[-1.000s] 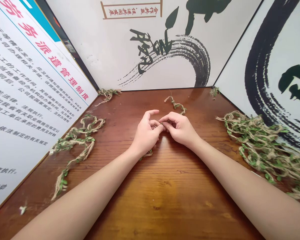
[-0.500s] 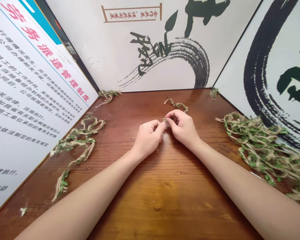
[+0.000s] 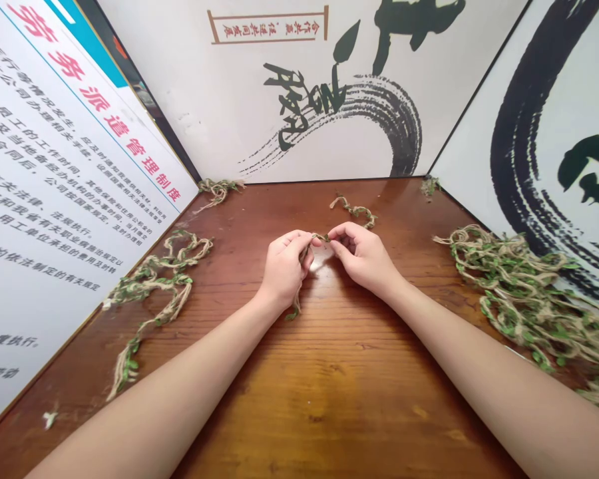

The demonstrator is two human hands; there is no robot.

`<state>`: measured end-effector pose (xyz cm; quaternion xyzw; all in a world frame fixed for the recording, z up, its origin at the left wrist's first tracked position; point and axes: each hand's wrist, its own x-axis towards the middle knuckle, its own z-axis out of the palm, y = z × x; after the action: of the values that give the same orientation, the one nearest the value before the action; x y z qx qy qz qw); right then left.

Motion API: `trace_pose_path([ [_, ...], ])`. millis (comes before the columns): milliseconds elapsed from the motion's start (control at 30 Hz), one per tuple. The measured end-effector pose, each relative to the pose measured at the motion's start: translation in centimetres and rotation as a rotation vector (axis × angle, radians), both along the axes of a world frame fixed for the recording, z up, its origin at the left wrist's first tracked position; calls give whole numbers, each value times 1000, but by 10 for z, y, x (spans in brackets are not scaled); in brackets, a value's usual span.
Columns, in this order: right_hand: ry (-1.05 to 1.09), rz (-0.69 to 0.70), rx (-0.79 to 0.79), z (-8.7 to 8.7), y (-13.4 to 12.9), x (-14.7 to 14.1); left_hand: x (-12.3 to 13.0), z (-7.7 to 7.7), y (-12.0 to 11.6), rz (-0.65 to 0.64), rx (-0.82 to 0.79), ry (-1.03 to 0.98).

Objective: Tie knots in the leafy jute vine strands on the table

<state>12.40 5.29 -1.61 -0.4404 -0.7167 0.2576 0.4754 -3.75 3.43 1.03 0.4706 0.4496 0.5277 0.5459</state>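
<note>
Between my two hands runs a thin jute twine with small green leaves, held a little above the wooden table. My left hand is closed around it, and a loose tail hangs below the palm. With thumb and forefinger my right hand pinches the twine's other side. Just behind the right hand, a short curled piece of leafy twine lies on the table, partly hidden by that hand.
A large tangled heap of leafy twine lies at the right. At the left is a looser bundle. Small clumps sit in the back left corner and back right corner. Printed white panels enclose the table. A white scrap lies front left.
My left hand has shifted slightly left and turned, so the gap between the hands is wider. More twine shows between them, and a tail now hangs below the left hand.
</note>
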Motion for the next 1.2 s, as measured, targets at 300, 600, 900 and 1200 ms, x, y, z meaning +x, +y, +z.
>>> trace_pose_path([
  [300,89,27,-147,0,0,-1,1,-2,-2,-134,39,-30],
  [600,111,108,-165,4,-2,-1,3,-9,-2,-81,109,140],
  [900,216,204,-197,2,1,0,3,-9,-2,-5,48,157],
  [1200,182,130,-194,2,0,1,4,-11,-1,44,98,197],
])
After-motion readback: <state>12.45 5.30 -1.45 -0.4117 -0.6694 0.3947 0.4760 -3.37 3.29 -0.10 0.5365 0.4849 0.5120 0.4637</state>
